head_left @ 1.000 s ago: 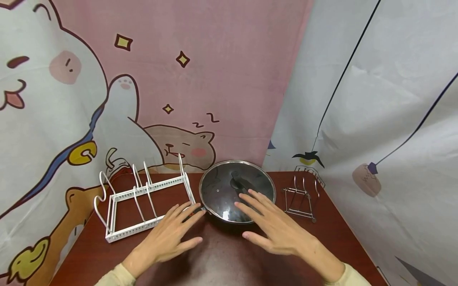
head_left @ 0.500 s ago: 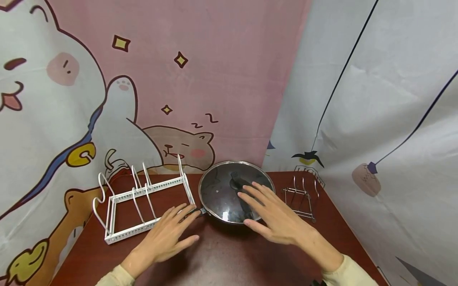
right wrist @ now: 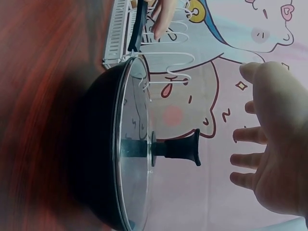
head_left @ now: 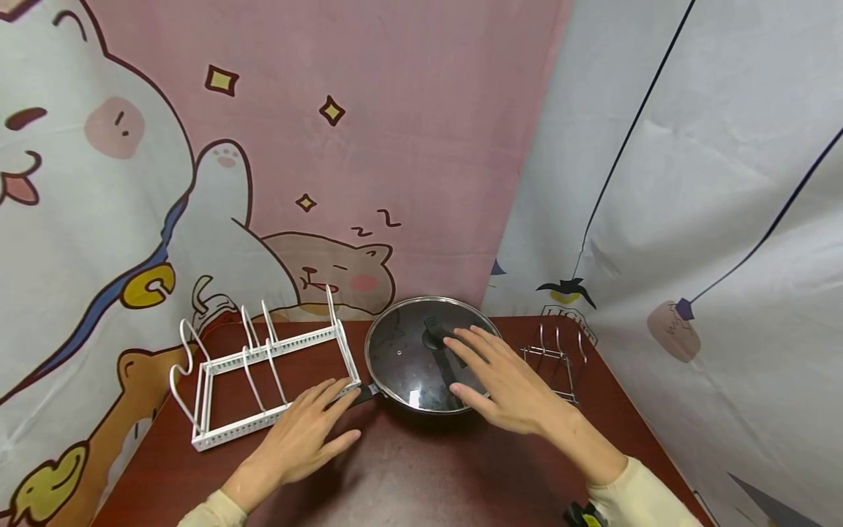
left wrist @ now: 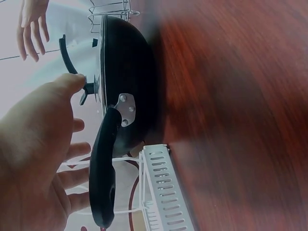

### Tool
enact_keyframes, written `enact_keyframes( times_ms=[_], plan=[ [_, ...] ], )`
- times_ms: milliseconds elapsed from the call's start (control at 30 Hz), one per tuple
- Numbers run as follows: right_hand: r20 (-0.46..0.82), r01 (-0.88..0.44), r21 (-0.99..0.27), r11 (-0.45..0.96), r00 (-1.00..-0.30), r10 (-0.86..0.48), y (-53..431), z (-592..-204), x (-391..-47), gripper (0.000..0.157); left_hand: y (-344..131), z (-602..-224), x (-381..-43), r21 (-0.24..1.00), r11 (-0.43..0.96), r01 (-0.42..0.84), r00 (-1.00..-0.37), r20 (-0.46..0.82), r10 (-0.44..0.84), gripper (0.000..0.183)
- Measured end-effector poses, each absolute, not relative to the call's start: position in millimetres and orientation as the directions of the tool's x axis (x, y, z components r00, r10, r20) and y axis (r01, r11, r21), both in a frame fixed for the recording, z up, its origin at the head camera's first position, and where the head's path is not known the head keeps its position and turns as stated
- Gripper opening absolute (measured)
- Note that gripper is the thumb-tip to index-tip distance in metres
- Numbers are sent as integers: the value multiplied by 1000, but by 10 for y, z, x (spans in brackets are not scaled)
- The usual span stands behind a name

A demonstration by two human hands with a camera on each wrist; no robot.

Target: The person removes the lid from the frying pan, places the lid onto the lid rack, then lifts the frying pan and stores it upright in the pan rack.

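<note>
A black pan point(left wrist: 132, 62) stands on the table, covered by a glass lid point(head_left: 398, 377) with a metal rim. From the lid's middle rises a black knob point(right wrist: 180, 148). The pan's black handle point(left wrist: 102, 173) points left, toward the white rack. My left hand point(head_left: 299, 435) hovers over that handle, fingers spread and holding nothing; its fingertips hide part of the handle in the head view. Above the lid's right side is my right hand point(head_left: 510, 384), fingers extended and likewise holding nothing. In the right wrist view a gap shows between its fingers and the knob.
Left of the pan stands a white rack point(head_left: 240, 428) with upright wire dividers, close to the handle's end. A small chrome wire rack point(head_left: 560, 355) is to the pan's right. Printed curtains point(head_left: 421, 146) hang behind the red-brown table point(head_left: 421, 483).
My right hand has risen slightly toward the lid's knob. The left hand has shifted a little left, and more of the pan handle shows. Pan and racks stay put.
</note>
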State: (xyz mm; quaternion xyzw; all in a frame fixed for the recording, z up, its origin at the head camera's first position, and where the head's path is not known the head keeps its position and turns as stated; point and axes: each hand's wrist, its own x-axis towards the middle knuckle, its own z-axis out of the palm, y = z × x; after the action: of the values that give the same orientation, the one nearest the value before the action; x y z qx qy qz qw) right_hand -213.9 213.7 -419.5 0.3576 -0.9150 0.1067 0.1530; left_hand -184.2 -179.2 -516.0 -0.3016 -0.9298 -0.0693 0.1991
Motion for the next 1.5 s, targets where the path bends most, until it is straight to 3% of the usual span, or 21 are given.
enact_keyframes(
  times_ms=[533,867,1500],
  plan=[
    [368,-603,-149,783,-769,-522,2116,-4155,-2276,70,-1800,-5303,-1850,23,831,556,-764,409,500,67],
    [353,-570,-156,807,-795,-494,2033,-4117,-2404,68,-1771,-5329,-1824,135,854,502,-832,345,434,67],
    [294,-527,-172,832,-834,-468,1927,-4130,-2563,65,-1777,-5369,-1863,66,852,519,-790,419,448,72]
  ],
)
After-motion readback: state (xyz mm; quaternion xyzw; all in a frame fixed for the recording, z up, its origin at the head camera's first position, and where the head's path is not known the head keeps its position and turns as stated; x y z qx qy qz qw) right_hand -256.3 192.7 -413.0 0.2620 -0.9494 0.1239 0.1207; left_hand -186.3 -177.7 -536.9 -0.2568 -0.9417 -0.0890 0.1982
